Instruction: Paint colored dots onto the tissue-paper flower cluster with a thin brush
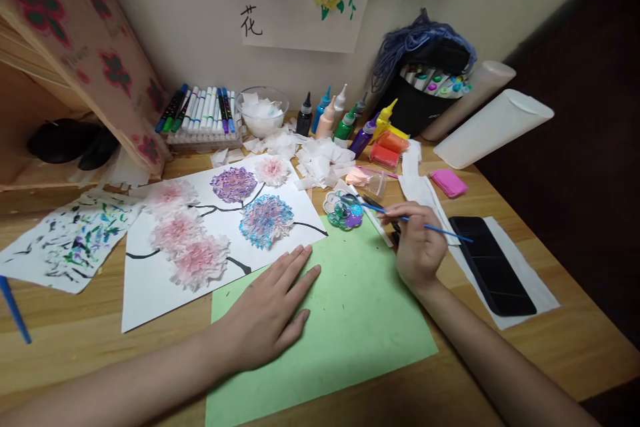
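Note:
My left hand point(273, 307) lies flat, fingers stretched out, on a green sheet point(360, 320) by the lower edge of a white picture point(145, 307). Pink, purple and blue paper-petal flowers with black painted branches cover that picture. The blue flower point(266, 221) sits just above my left fingertips. In my right hand point(423, 247) a thin blue paintbrush point(425, 223) is pinched, its tip at the edge of a flower-shaped paint palette point(344, 209). Green, blue and purple paint shows in the palette's wells.
Several paint bottles point(345, 123) stand behind scraps of white tissue point(325, 163). A marker set point(205, 110) and a glass bowl point(263, 110) are at the back. To the right lie a black phone point(493, 267) and a pink packet point(449, 183); a paint-smeared paper point(75, 240) is at left.

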Available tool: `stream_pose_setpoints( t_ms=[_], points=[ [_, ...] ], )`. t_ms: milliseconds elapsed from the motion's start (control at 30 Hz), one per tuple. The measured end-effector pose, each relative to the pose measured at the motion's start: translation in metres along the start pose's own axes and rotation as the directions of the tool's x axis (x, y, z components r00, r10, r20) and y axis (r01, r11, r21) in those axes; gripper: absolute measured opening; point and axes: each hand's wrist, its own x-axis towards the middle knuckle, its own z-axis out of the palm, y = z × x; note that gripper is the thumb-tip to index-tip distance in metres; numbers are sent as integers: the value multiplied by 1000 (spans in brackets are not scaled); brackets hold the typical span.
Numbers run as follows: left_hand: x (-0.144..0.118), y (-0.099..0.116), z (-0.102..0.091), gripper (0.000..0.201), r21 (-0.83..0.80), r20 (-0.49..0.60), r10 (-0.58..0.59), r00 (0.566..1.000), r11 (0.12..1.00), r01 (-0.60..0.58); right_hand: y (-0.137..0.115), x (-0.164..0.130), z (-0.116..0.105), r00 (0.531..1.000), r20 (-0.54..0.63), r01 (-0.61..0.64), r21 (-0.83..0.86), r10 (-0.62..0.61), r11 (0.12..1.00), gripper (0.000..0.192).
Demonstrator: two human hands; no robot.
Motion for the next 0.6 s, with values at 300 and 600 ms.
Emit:
stream_pose_setpoints(
  t_ms=[300, 600],
  points=[
    [4, -5, -3, 67, -91, -6, -65, 998, 994, 64, -15, -18, 48, 916, 390, 28, 170, -93, 985, 20],
    [4, -4, -5, 69, -94, 8, -111, 994, 989, 112, -13, -7, 61, 888, 444, 59, 149, -120, 987, 19]
  ],
)
